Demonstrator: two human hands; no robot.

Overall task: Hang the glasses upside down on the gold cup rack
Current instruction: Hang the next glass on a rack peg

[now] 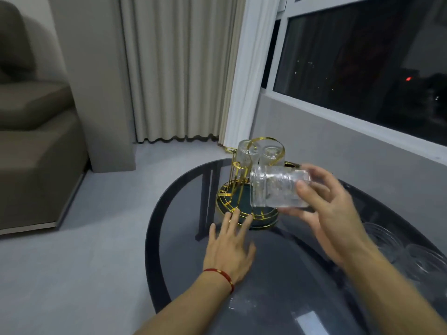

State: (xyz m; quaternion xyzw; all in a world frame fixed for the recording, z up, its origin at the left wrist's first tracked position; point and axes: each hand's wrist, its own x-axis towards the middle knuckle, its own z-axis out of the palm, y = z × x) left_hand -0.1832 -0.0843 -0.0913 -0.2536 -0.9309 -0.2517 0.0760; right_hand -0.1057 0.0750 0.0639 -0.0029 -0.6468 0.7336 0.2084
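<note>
The gold cup rack point(233, 189) stands on a round dark glass table point(278, 286), with a dark green base tray and a gold loop handle on top. Two clear glasses point(244, 155) hang upside down on its far side. My right hand point(331, 213) is shut on a clear textured glass point(278, 189), held on its side just above the rack's base, mouth toward the left. My left hand point(229, 245) lies flat and open on the table, fingertips touching the rack's front rim.
More clear glasses point(411, 250) stand on the table at the right edge. A grey sofa point(31, 141) is at the left, curtains point(179, 68) behind, and a dark window point(362, 56) with a sill runs along the right.
</note>
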